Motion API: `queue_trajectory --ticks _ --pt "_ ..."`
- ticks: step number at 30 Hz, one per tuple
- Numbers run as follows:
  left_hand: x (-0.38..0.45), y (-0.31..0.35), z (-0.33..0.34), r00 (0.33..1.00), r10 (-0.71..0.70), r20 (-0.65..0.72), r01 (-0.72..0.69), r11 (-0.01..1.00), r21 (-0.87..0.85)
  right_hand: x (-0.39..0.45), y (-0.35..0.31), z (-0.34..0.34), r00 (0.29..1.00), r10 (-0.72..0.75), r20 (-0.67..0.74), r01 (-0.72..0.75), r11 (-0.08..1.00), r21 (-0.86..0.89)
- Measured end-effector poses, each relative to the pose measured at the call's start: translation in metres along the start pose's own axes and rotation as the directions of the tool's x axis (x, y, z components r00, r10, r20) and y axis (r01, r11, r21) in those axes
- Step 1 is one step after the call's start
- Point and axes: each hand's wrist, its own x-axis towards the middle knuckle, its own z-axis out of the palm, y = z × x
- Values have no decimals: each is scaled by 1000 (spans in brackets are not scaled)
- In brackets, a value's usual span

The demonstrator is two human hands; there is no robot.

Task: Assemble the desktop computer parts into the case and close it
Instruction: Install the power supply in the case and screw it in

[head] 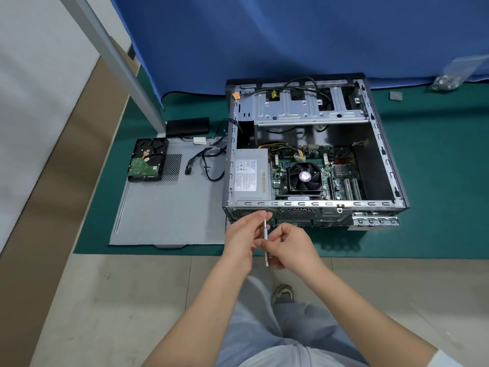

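Observation:
The open computer case (381, 144) lies on its side on a green mat, with the power supply (250, 176), motherboard and CPU fan (305, 177) inside. Its grey side panel (172, 207) lies flat to the left, and a hard drive (148, 158) sits on the panel's far corner. Just in front of the case's rear face, both hands hold a thin silver screwdriver (266, 242) upright. My right hand (291, 247) grips its lower shaft. My left hand (243, 234) pinches near its upper end.
Loose black cables (206, 160) trail from the case's left side over the panel. A black box (188, 126) stands behind the panel by a grey metal post (119, 62). A clear bag of screws (449, 78) lies far right against the blue cloth. My knees and a shoe are below.

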Motion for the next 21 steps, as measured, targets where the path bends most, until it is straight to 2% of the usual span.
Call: queue_trajectory --ticks 4,21 --pt "1 -1 0 1000 6 3 -6 999 49 0 -1 2 1000 28 -8 -28 999 39" --pt "9 -4 0 998 26 62 -24 999 -32 -2 -4 0 999 36 -26 -34 996 83"
